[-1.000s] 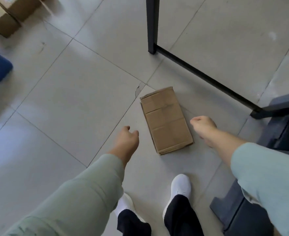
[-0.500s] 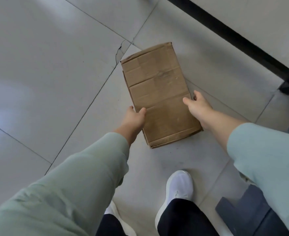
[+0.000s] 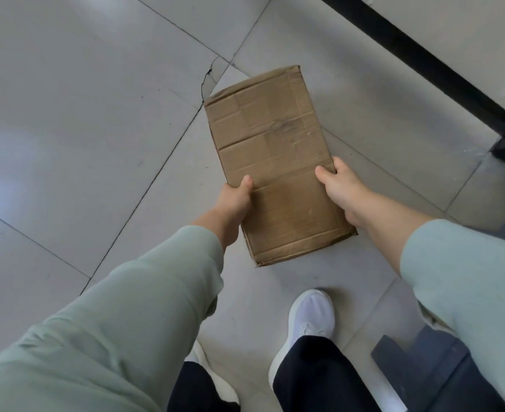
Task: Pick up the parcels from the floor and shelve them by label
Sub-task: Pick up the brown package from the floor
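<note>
Black frame bar [image 3: 423,63] crossing upper right, cracked tile floor [image 3: 96,114] around, white shoe [image 3: 310,319] lower centre, plain creased brown parcel [image 3: 275,162] lying at frame centre, left hand [image 3: 233,200] and right hand [image 3: 343,188] gripping its long edges.

Under you is a floor [image 3: 75,120] of large pale grey tiles with thin dark grout lines running diagonally across the frame. One tile has a short crack [image 3: 205,81] just left of centre, near the top. A brown cardboard parcel [image 3: 275,150] sits at the centre; whether it touches the tiles, you cannot tell. Your white shoes [image 3: 310,319] stand at the lower centre. A black frame bar [image 3: 429,66] lies along the floor at the upper right, and a dark grey object [image 3: 423,364] rests at the lower right.
</note>
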